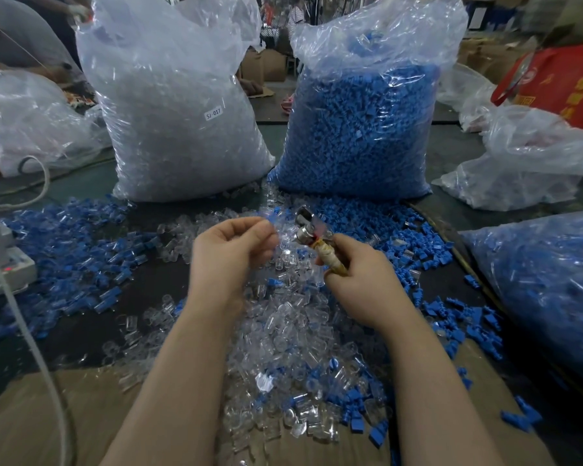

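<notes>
Fingers of L hand point(233, 245) pinch small blurry piece point(266, 219); R hand point(362, 282) grip closed round taped tool point(318, 245).

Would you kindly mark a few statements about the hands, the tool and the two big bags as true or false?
1. The right hand grips a tool with a metal head. True.
2. The left hand is flat and open. False: its fingers are curled and pinch a small piece, which is blurred.
3. The bag labelled SJ-017 holds blue parts. False: it holds clear parts; the blue ones fill the bag beside it.
4. Loose clear and blue parts lie mixed on the table below the hands. True.
</notes>
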Action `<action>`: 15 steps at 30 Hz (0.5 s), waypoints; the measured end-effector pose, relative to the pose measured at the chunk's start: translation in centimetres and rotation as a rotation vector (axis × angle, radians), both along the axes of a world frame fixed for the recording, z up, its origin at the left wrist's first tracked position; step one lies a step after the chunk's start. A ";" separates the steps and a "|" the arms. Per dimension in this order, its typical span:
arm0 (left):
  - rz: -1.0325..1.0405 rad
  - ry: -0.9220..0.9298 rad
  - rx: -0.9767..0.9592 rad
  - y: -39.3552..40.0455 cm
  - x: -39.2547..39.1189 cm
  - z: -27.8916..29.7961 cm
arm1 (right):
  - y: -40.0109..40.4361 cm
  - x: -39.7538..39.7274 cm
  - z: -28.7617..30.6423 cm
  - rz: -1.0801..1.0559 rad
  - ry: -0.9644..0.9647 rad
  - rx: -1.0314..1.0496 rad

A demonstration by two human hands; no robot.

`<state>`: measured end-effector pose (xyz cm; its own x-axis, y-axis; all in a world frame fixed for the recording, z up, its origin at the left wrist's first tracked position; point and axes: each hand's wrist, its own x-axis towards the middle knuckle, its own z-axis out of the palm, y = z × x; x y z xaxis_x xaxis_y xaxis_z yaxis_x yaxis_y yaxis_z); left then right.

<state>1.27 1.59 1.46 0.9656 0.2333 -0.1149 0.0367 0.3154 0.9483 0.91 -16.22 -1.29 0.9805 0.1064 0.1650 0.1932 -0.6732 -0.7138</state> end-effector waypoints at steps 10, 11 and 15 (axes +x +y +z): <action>0.442 0.170 -0.011 8.0 0.6 -0.4 | -0.5 0.1 -0.2 -0.078 -0.079 -0.004; 0.462 0.181 0.276 8.7 0.3 -0.8 | -0.6 0.2 -0.3 -0.082 -0.085 -0.006; 0.509 0.299 1.106 10.0 -0.7 -1.9 | -0.7 0.3 -0.6 -0.097 -0.100 -0.014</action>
